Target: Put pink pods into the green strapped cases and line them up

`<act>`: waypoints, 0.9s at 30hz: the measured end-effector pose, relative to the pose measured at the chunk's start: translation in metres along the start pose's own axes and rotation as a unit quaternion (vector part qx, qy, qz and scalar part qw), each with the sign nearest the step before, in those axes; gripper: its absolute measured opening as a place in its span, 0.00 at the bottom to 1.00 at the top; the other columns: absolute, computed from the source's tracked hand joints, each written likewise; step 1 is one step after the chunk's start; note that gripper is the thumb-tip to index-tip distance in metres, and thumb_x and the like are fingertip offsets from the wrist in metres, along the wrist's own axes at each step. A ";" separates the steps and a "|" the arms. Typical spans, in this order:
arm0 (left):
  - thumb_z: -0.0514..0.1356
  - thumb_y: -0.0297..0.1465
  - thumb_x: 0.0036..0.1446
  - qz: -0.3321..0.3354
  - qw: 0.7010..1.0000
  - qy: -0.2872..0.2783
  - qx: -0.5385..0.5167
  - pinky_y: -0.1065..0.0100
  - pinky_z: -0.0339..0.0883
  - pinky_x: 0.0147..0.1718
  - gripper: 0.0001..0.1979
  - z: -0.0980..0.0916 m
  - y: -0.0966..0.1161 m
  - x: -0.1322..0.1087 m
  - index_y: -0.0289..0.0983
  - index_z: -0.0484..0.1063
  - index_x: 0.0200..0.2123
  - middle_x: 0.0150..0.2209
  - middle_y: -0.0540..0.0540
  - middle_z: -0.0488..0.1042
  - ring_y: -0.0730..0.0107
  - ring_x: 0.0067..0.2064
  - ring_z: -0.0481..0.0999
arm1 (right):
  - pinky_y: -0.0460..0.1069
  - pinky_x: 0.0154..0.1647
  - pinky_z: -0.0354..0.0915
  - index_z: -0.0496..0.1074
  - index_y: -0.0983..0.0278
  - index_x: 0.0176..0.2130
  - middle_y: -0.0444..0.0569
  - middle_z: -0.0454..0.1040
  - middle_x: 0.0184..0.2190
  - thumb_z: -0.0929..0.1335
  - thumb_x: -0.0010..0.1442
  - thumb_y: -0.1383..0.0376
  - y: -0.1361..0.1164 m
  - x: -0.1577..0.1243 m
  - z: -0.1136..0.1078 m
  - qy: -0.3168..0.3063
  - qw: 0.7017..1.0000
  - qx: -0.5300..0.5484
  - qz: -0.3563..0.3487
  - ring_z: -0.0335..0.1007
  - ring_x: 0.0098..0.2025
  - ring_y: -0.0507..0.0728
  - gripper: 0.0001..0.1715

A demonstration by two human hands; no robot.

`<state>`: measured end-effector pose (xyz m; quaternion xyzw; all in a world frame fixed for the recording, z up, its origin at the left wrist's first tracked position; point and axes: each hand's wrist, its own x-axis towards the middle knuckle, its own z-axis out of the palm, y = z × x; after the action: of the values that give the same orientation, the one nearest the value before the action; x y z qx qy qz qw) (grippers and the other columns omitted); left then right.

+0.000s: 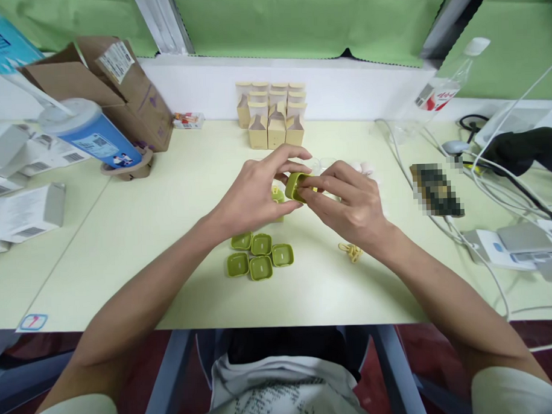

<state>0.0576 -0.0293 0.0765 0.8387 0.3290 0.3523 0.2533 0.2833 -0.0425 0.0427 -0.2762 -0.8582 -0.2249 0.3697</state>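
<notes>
Both hands meet above the middle of the pale table (136,236). My left hand (257,192) and my right hand (348,201) pinch the same small olive-green plastic case (296,185) between their fingertips. A yellowish part (278,196) shows just below it, half hidden by my left hand. Several matching green cases (260,259) lie in a cluster on the table right under my wrists. A small yellow looped cord (351,251) lies beside my right wrist.
Several small beige cartons (273,113) stand at the back centre. A brown cardboard box (118,86) and a blue tape roll (92,135) sit back left, white labelled boxes (27,209) at far left. Cables and grey devices (513,247) crowd the right side.
</notes>
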 end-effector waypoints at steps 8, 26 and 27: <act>0.70 0.30 0.57 0.004 1.000 -0.003 0.012 0.59 0.81 0.56 0.30 0.001 0.000 -0.001 0.43 0.71 0.62 0.55 0.46 0.83 0.56 0.58 0.86 | 0.56 0.32 0.66 0.79 0.59 0.44 0.50 0.82 0.39 0.67 0.73 0.74 0.002 0.003 -0.002 -0.021 0.999 0.022 -0.024 0.71 0.38 0.59 0.13; 0.73 0.32 0.55 -0.010 0.999 -0.036 0.016 0.60 0.80 0.53 0.31 0.000 -0.002 -0.001 0.44 0.71 0.61 0.50 0.48 0.86 0.57 0.53 0.87 | 0.56 0.36 0.69 0.76 0.60 0.43 0.51 0.78 0.39 0.65 0.74 0.74 0.006 0.005 -0.005 -0.092 0.991 0.050 -0.085 0.69 0.41 0.59 0.14; 0.74 0.33 0.54 -0.016 0.999 -0.037 -0.003 0.59 0.81 0.53 0.32 -0.001 -0.002 -0.001 0.44 0.71 0.61 0.49 0.47 0.86 0.57 0.52 0.87 | 0.55 0.35 0.68 0.76 0.60 0.42 0.51 0.78 0.39 0.65 0.74 0.75 0.005 0.006 -0.005 -0.088 0.992 0.041 -0.087 0.69 0.40 0.59 0.14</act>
<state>0.0555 -0.0280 0.0753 0.8450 0.3317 0.3180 0.2734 0.2856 -0.0399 0.0514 -0.2043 -0.9164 -0.1958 0.2831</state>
